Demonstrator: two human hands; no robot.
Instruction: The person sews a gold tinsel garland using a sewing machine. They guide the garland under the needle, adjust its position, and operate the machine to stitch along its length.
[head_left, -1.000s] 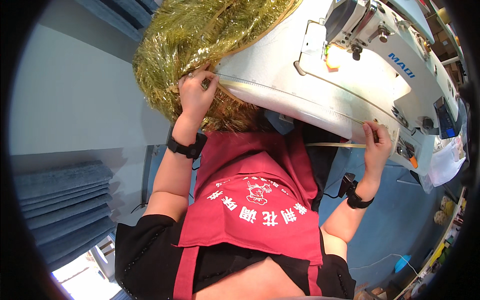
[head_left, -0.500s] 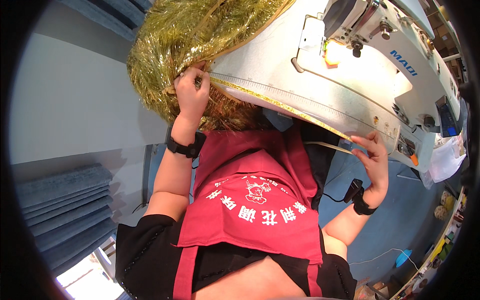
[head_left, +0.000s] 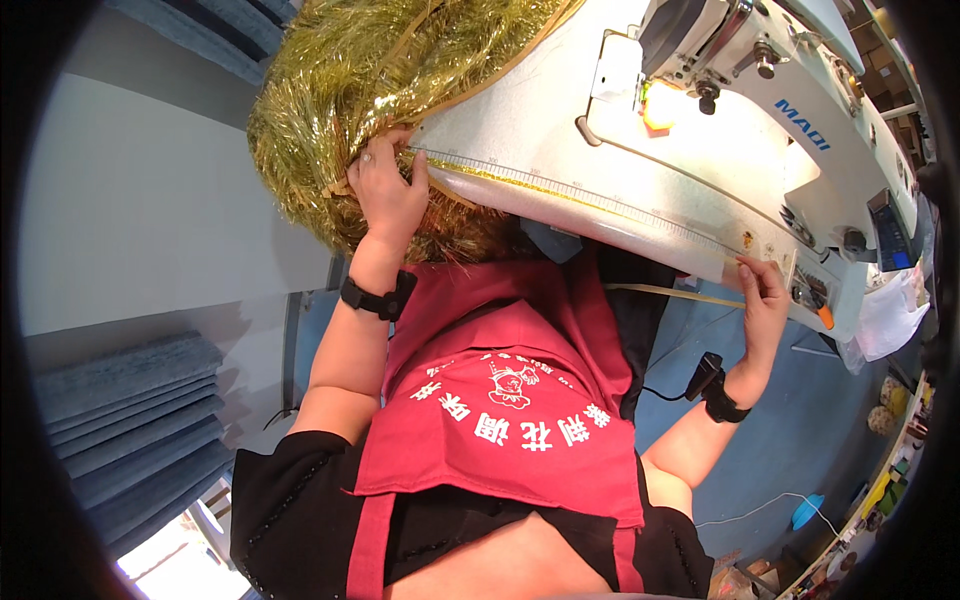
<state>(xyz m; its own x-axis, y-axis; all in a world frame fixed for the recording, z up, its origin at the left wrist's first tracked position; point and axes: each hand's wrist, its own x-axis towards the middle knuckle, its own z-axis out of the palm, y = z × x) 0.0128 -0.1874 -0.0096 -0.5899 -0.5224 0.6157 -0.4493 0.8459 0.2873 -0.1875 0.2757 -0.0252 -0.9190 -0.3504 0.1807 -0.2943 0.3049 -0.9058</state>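
A narrow gold glitter ribbon [head_left: 520,182] is stretched along the printed ruler scale [head_left: 600,196] near the front edge of the sewing table. My right hand [head_left: 763,305] pinches its right part at the table's rim, and a paler length hangs back from there toward my lap. At the other end, my left hand [head_left: 388,195] is closed on the ribbon beside the tinsel pile, its thumb standing a little apart and its fingertips partly hidden. Shiny gold-green tinsel fabric [head_left: 330,110] with a flat gold edge trim is heaped behind and around my left hand.
A white sewing machine [head_left: 790,120] stands on the right of the white table [head_left: 510,110], its needle area lit. Small tools and an orange-handled item [head_left: 825,317] lie at the right end, beside a clear plastic bag [head_left: 888,315]. Blue pleated cloth [head_left: 140,400] is at left.
My right hand has moved right and slightly away from me along the table edge, and the ribbon now lies closer to the ruler scale. My left thumb has spread outward slightly.
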